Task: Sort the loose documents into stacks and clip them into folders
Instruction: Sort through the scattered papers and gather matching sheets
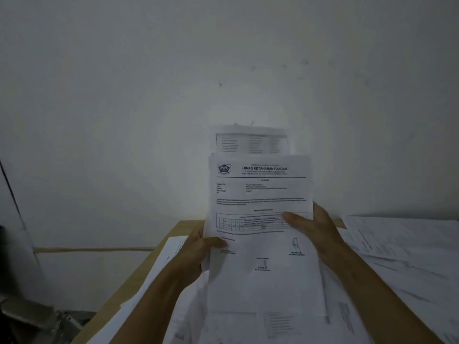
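Note:
I hold a bundle of white printed sheets (260, 192) upright in front of me, above the table. The front sheet has a letterhead reading "DINAS KETAHANAN PANGAN", a table and signature lines. A second sheet (252, 142) sticks up behind it. My left hand (196, 247) grips the bundle's left edge, thumb on the front. My right hand (313, 227) grips the right edge, thumb across the table rows. More loose documents (407, 247) lie spread on the table to the right and below the bundle.
The wooden table (173, 232) runs from lower left to the back wall, its left edge bare. Loose papers (169, 254) overlap that edge. A plain white wall fills the upper view. A dark metal object (37, 316) sits low at the far left, off the table.

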